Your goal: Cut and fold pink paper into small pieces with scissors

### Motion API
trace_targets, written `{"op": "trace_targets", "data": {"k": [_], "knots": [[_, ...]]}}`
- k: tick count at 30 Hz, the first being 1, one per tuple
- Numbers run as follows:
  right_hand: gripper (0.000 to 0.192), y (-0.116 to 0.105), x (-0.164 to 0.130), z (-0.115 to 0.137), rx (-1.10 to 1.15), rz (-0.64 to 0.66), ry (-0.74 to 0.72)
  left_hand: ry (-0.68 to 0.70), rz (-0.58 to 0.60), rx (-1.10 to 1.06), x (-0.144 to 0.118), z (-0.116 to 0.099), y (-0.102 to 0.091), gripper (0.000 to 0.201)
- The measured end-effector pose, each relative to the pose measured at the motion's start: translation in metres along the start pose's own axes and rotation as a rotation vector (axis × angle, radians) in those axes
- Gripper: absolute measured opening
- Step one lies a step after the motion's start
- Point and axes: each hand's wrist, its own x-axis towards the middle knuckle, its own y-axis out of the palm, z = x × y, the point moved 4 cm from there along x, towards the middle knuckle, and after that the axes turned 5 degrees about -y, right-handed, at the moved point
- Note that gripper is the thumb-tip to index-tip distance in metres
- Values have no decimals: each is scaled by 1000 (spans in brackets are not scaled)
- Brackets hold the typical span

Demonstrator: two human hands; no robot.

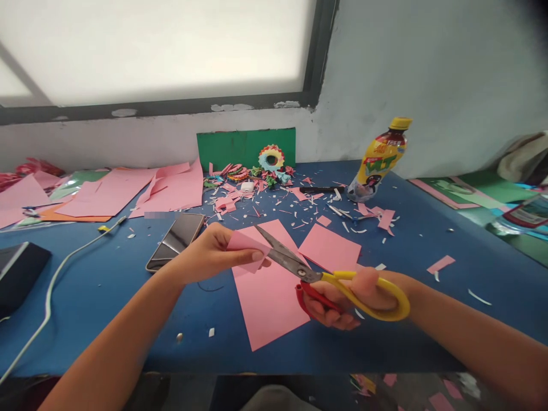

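Observation:
My left hand (212, 251) pinches a small folded piece of pink paper (247, 246) above the blue table (107, 285). My right hand (355, 299) grips scissors (299, 268) with yellow and red handles; the blades point up-left and touch the folded piece. Beneath both hands lies a large pink sheet (268, 297), with a smaller pink square (329, 247) to its right.
A phone (175, 241) lies left of my left hand. A white cable (64, 262) and a black box (19, 271) sit at far left. Pink sheets (128, 191), paper scraps, a green board (231, 147) with a paper wreath (271, 158), and a tilted drink bottle (379, 160) stand further back.

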Motion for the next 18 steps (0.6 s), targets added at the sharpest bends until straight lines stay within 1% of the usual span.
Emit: {"op": "trace_targets", "data": {"k": [2,3,6,8,10,13,15,16,18], "knots": [[77,-4,0,-4,12,-15,-8,-4,77,7,1,0,2,15],[77,-7,0,-6,11,-31,-21,3,94,3,1,0,2,15],[76,-13,0,-9,28,-73,-65,29,85,-30,3,0,1,14],[73,-13,-1,-8,86,-82,-60,36,89,-48,3,0,1,15],[67,-11,-1,-6,149,-88,7,43,84,-64,3,0,0,15],[52,-11,-1,-2,152,-188,123,50,63,-69,2,-1,0,13],[48,-11,-1,-2,158,-228,150,44,48,-49,2,0,-1,13],[50,-10,0,-2,165,-222,135,38,40,-34,3,1,-1,14],[55,-8,2,-3,186,-146,105,19,37,-4,4,3,0,14]]}}
